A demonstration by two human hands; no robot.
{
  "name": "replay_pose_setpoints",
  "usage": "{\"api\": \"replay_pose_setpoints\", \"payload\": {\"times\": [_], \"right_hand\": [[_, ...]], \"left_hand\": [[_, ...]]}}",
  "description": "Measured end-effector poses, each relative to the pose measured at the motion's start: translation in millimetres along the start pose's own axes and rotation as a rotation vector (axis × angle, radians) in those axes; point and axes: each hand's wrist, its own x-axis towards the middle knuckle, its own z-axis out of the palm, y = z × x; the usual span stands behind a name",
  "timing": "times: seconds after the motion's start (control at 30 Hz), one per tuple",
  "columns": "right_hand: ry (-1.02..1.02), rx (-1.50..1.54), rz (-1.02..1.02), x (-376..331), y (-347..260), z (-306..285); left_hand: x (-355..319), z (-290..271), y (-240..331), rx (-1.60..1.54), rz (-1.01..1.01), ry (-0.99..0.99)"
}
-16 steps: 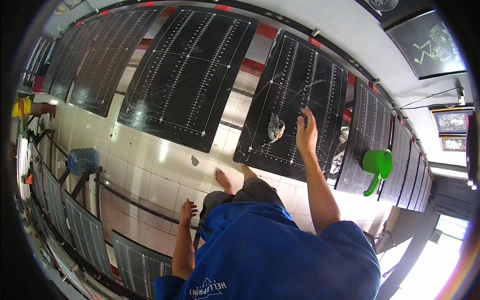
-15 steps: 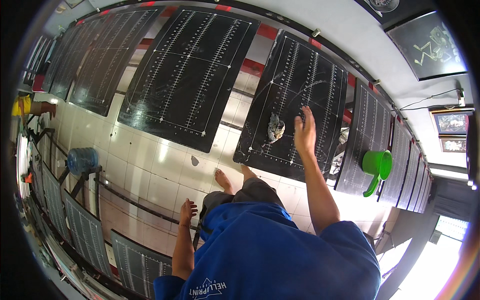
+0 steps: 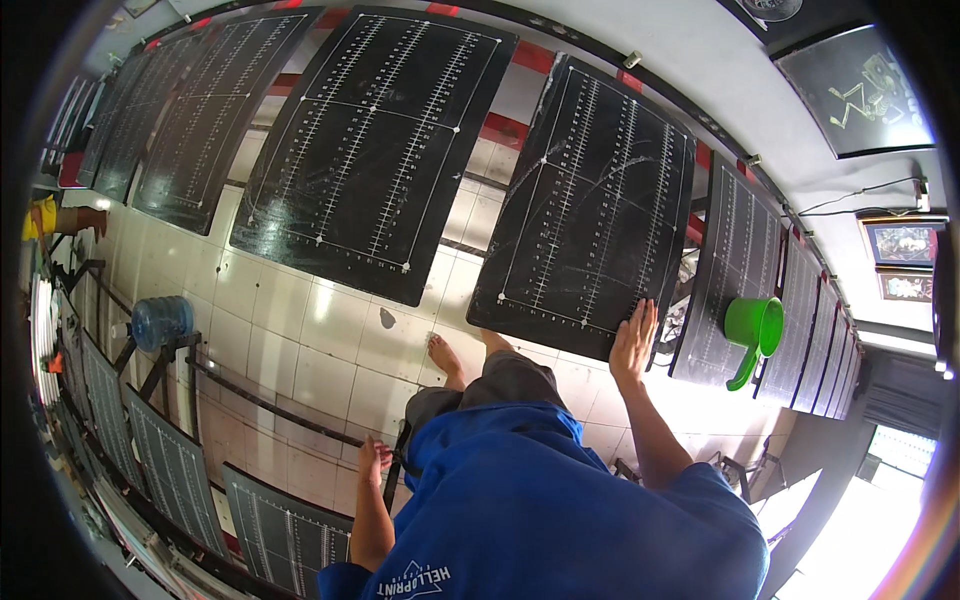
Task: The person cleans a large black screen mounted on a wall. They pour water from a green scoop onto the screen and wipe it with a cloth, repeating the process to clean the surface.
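My right hand is open, its fingers stretched out at the near right corner of a black board marked with white scale lines and numbers. The fingers overlap the board's edge; whether they press on it I cannot tell. Pale wavy scuffs run across the board's surface. My left hand hangs low beside my left thigh, with nothing visible in it and its fingers loosely apart, near a dark metal rail. A green dipper with a handle rests on the neighbouring board to the right.
Another ruled black board lies to the left, with more along the row. A blue water bottle lies sideways on a frame at left. Another person's hand shows at the far left. Framed pictures hang on the right wall.
My right hand has come back toward me, from over the board to its near right corner. The crumpled greyish clump on the board is gone from sight. My left hand has dropped slightly lower.
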Motion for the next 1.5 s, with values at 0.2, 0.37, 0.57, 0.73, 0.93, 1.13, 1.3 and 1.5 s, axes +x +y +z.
{"api": "replay_pose_setpoints", "payload": {"times": [0.2,0.37,0.57,0.73,0.93,1.13,1.3,1.5], "right_hand": [[-0.323,0.156,-0.548,2.7,-227.5,9.2],[-0.037,-0.12,-0.565,169.5,-234.0,53.1],[0.295,0.09,-0.259,318.6,-211.3,74.4],[-0.035,0.224,-0.539,134.8,-221.7,45.1],[-0.312,-0.038,-0.304,13.8,-70.9,-17.4],[0.082,0.014,-0.084,-38.3,-10.0,15.4],[-0.028,0.19,-0.221,-22.0,-129.3,11.2],[-0.061,0.203,-0.243,-17.4,-123.4,7.4]], "left_hand": [[-2.1,10.2,-4.9,-0.015,-0.029,0.019],[-44.2,24.1,16.3,-0.099,0.051,0.054],[-76.1,25.7,24.7,0.013,0.132,0.075],[-54.0,19.4,1.5,0.041,-0.017,-0.102],[0.8,30.0,79.9,0.151,0.099,-0.023],[-38.2,129.1,212.8,0.101,0.404,-0.361],[-113.8,222.1,274.2,-0.169,0.191,-0.891],[-128.9,180.7,294.9,-0.492,0.239,-0.791]]}}
